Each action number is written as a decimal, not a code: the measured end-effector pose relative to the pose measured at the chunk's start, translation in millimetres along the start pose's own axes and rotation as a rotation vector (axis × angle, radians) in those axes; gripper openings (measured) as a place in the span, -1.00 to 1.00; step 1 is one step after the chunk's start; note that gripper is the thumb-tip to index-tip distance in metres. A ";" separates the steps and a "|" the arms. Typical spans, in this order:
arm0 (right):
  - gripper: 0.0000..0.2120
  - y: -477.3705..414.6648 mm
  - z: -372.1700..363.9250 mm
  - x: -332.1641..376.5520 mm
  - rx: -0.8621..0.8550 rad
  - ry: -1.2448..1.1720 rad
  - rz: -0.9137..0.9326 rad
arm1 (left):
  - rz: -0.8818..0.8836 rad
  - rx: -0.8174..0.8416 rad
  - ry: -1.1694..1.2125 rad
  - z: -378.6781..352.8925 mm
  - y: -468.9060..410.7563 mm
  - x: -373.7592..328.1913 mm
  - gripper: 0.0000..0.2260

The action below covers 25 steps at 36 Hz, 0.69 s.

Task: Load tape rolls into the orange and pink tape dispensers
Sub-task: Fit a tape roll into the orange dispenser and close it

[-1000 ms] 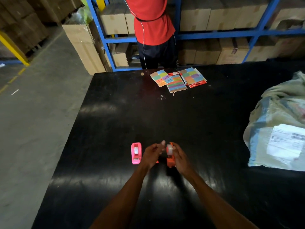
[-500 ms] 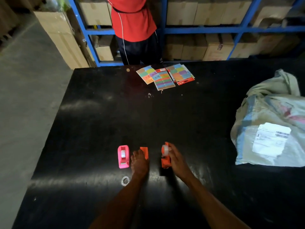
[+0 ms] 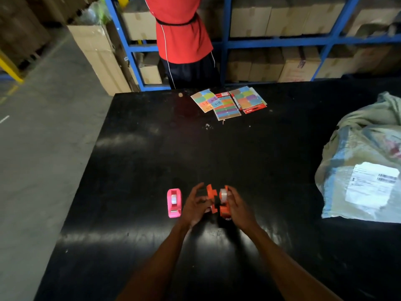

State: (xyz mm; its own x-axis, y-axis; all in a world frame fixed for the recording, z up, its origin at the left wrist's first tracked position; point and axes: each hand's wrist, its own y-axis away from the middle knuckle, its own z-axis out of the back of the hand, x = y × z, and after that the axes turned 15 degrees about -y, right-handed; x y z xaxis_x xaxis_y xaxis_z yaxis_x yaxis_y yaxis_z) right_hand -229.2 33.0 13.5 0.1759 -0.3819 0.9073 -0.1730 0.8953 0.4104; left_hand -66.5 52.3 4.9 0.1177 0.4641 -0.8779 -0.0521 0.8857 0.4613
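Right hand [image 3: 237, 206] gripped orange dispenser body [image 3: 224, 208] with tape roll [image 3: 223, 194] | left hand [image 3: 196, 205] pinched orange cover [image 3: 211, 197] | pink dispenser [image 3: 174, 203] near worktop's [image 3: 152, 159] front edge.

On the black table [image 3: 134, 170]: one pink plastic tape dispenser [image 3: 173, 202], two orange plastic dispenser pieces [image 3: 211, 197] beside it, three colourful sticker sheets [image 3: 227, 102], one wrapped parcel [image 3: 364, 170].

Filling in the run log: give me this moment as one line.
left hand: holds orange piece | right hand: holds orange dispenser with tape roll | pink dispenser: loaded, on table
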 end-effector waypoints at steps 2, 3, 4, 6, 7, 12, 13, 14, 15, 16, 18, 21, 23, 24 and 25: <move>-0.61 3.2 -2.5 0.7 0.005 0.011 0.016 | 0.002 0.103 0.039 6.8 5.2 -3.8 -0.50; -0.61 3.5 -3.2 -0.7 0.004 0.018 0.020 | 0.005 0.145 0.046 9.4 8.0 -6.3 -0.51; -0.61 4.8 -4.3 1.9 0.009 0.009 0.023 | 0.001 0.186 0.040 12.4 8.2 -8.3 -0.52; -0.62 6.8 -6.4 7.2 0.004 -0.016 0.036 | -0.004 0.215 0.023 16.1 9.9 -10.6 -0.53; -0.62 22.1 -10.2 17.9 0.003 -0.014 0.073 | -0.030 0.200 0.023 22.6 27.9 -19.3 -0.52; -0.57 12.1 -12.8 8.0 -0.015 0.011 0.098 | -0.036 0.194 0.017 29.5 32.0 -20.4 -0.51; -0.57 12.5 -13.0 7.1 -0.012 0.011 0.106 | -0.031 0.194 0.024 29.3 32.8 -19.6 -0.51; -0.58 15.5 -14.6 11.7 -0.013 0.015 0.112 | -0.026 0.191 0.019 29.1 32.5 -18.6 -0.51; -0.60 17.5 -15.5 14.0 -0.003 0.022 0.120 | -0.023 0.189 0.023 28.4 33.4 -18.7 -0.51; -0.62 19.8 -16.1 16.5 0.005 0.027 0.120 | -0.023 0.192 0.019 28.4 33.5 -18.8 -0.51; -0.64 20.0 -16.0 18.2 0.025 0.021 0.120 | -0.025 0.195 0.012 28.4 33.2 -20.1 -0.50; -0.64 19.5 -15.0 18.1 0.048 0.020 0.118 | -0.020 0.207 0.013 29.5 33.4 -22.1 -0.47; -0.66 20.2 -14.9 18.3 0.057 0.020 0.117 | -0.002 0.225 0.009 30.4 32.7 -22.3 -0.45; -0.68 20.5 -14.7 18.3 0.056 0.022 0.115 | 0.008 0.234 0.006 31.1 32.8 -22.8 -0.45; -0.71 20.8 -15.1 17.6 0.056 0.025 0.119 | 0.012 0.242 0.006 32.0 33.9 -24.3 -0.46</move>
State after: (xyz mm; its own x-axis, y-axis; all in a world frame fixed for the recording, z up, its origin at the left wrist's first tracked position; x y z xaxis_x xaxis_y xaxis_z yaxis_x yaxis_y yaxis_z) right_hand -215.1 48.4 36.7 0.1752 -0.2674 0.9475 -0.2474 0.9196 0.3053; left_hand -39.5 70.9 46.0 0.1124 0.4757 -0.8724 0.1857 0.8525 0.4887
